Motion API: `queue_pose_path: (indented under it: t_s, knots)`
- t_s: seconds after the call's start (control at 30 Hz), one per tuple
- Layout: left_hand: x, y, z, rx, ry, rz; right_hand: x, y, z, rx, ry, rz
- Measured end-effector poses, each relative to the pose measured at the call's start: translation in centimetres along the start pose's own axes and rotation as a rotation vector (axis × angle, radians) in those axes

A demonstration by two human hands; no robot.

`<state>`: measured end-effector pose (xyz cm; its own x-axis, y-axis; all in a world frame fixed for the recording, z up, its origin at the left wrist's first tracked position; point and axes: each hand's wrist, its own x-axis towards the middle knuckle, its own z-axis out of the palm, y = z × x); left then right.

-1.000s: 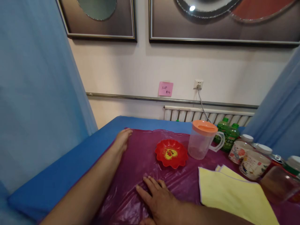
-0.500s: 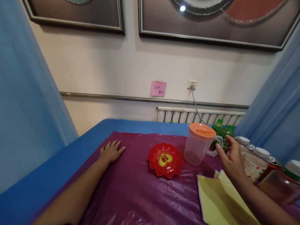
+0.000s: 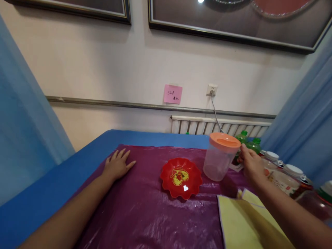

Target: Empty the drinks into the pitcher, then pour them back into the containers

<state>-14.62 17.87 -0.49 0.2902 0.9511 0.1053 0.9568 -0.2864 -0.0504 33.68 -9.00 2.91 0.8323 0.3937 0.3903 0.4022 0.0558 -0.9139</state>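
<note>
A clear plastic pitcher with an orange lid stands upright on the purple plastic sheet. My right hand is closed around its handle, which the fingers mostly hide. Flat on the sheet at the left lies my left hand, fingers spread and holding nothing. Between the two hands sits a red scalloped plate with a yellow heart design, just left of the pitcher. A folded yellow cloth lies in front of the pitcher, partly under my right forearm.
Green bottles stand behind my right hand. Along the right edge are several jars with white lids and some cans. Blue curtains hang at both sides. A radiator and a plugged-in cord are beyond the table.
My right hand has moved onto the pitcher's handle and closed on it. The left hand stays flat on the sheet. The camera view has tilted down slightly.
</note>
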Motion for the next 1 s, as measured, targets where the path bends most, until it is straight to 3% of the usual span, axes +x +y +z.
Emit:
queue_pose_path:
  t_s: [0.07, 0.2, 0.43, 0.63, 0.77, 0.9, 1.0]
  knots:
    - [0.8, 1.2, -0.5, 0.0, 0.024, 0.086, 0.4, -0.4, 0.0, -0.018, 0.026, 0.0]
    - [3.0, 2.9, -0.3, -0.047, -0.076, 0.149, 0.9, -1.1, 0.2, -0.038, 0.052, -0.056]
    - [5.6, 1.9, 1.2, -0.069, -0.131, 0.034, 0.6, -1.7, 1.5, 0.01, 0.06, -0.044]
    - [5.4, 1.7, 0.1, -0.087, -0.116, -0.021, 1.1, -0.2, 2.8, 0.021, 0.068, -0.022]
    - [1.3, 0.3, -1.2, -0.095, -0.023, 0.017, 1.6, 1.4, 2.9, 0.055, 0.059, 0.007]
    - [-7.0, -2.0, -1.3, -0.131, -0.054, 0.123, 2.0, 2.3, 2.6, 0.086, 0.016, 0.014]
    - [-13.0, -3.4, -0.6, -0.095, -0.106, 0.085, 2.0, 2.2, 2.2, 0.074, 0.04, -0.008]
